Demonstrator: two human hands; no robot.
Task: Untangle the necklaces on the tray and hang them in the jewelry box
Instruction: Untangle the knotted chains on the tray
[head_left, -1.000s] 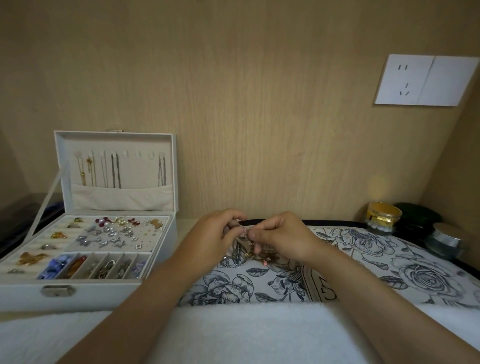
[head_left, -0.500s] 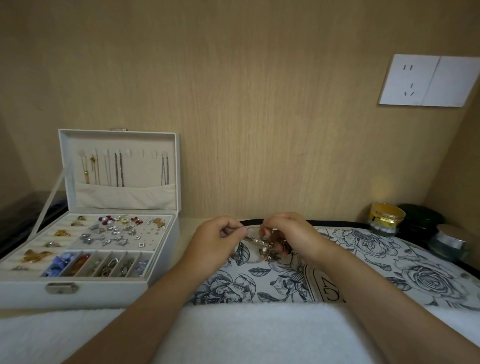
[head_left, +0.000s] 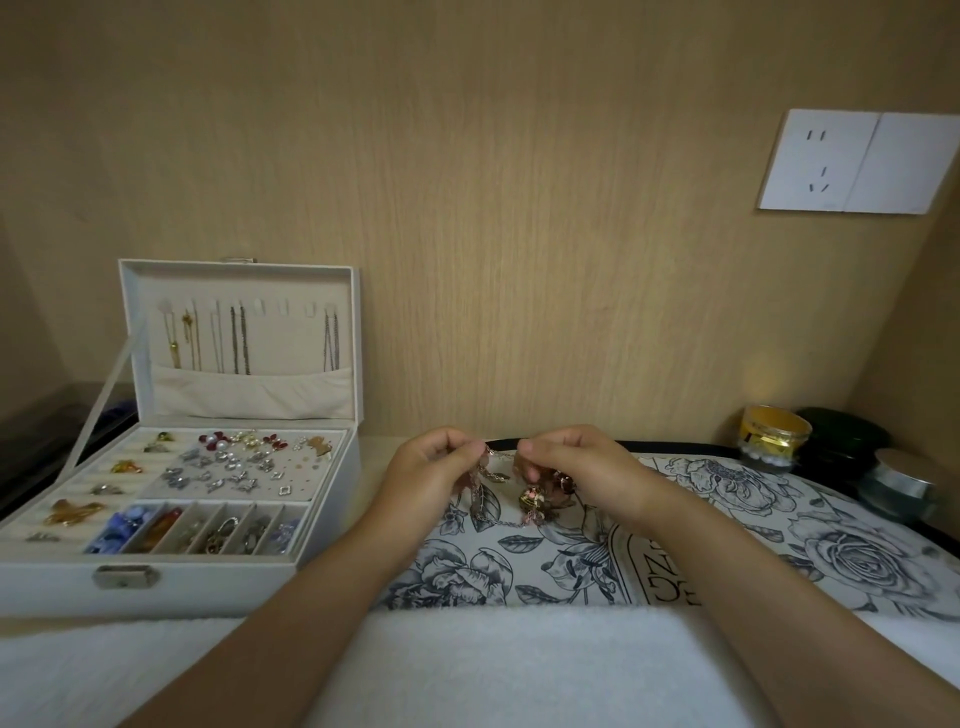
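**Both hands pinch the tangle above the tray's far left end**

On my feed the largest thing is the light wood-grain wall panel (head_left: 519, 208) that fills the background. Nearest the camera, a white fluffy cloth (head_left: 493, 670) runs across the bottom, and both forearms cross it.

Beyond the cloth lies the wide tray (head_left: 831, 551), with a cream surface, a blue-grey rose print and a black rim. To its left stands the white rectangular jewelry box (head_left: 52, 577), open, with its lid upright against the wall. Several thin gold and dark chains (head_left: 239, 340) hang from hooks in the lid into a cream pocket. The lower compartments hold rings, earrings and beads.

A white plastic wall socket plate (head_left: 857, 161) sits high on the right. Three jars stand in the right corner beside the tray: a gold-banded jar (head_left: 774, 434), a dark round jar (head_left: 841, 441) and a glass jar with a silver lid (head_left: 904, 483).

My left hand (head_left: 431, 478) and right hand (head_left: 576, 462) are close together over the tray's far left end. On both, the fingers are curled and each thumb and forefinger pinches the chain, with a short stretch drawn between them.

The tangled necklaces (head_left: 501, 519) hang beneath that grip. They are silver links knotted with pinkish beads and a round gold pendant (head_left: 530, 499). The lowest loop reaches down to the floral print, but I cannot tell whether it rests there.
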